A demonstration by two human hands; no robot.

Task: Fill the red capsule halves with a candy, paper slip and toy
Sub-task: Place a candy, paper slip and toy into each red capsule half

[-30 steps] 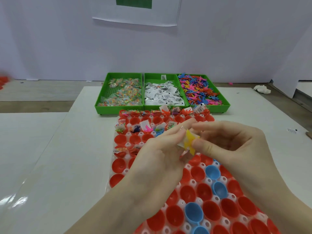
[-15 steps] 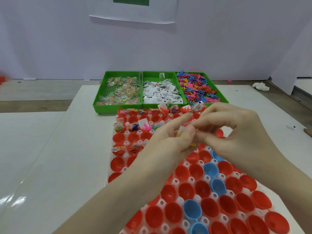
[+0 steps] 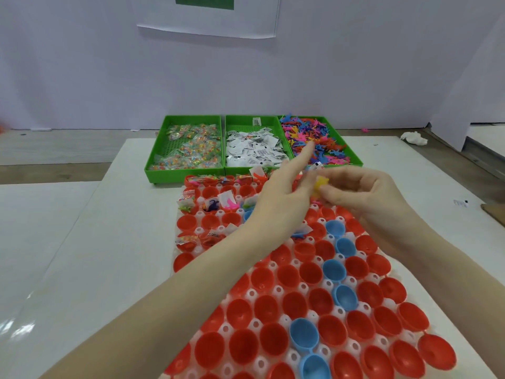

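Pinching a small yellow toy (image 3: 320, 184) between thumb and fingertips, the right hand (image 3: 363, 195) hovers over the far end of the capsule tray (image 3: 273, 292), probably held up so the piece can be turned and dropped cleanly into one cup. The left hand (image 3: 284, 198) lies just beside it, touching or nearly touching the toy at the thumb side, with its fingers stretched out and loose and the forefinger pointing toward the bins; it has hold of nothing that I can see.

Beneath and nearer than both hands lie the red capsule halves (image 3: 240, 348), mouths up in rows so each can take its load, with a few blue halves (image 3: 303, 337) running in a diagonal line under the right forearm. Most cups on the near side of the hands look bare. Beyond and to the left of the left hand, several red halves already carry a toy, a slip or a sweet, so the filling appears to run from the far rows toward the person.

Past the fingertips stand three green bins, set side by side within easy reach: candy (image 3: 188, 149) ahead of the left hand, paper slips (image 3: 254, 149) in the middle, and coloured toys (image 3: 314, 138) ahead of the right hand.
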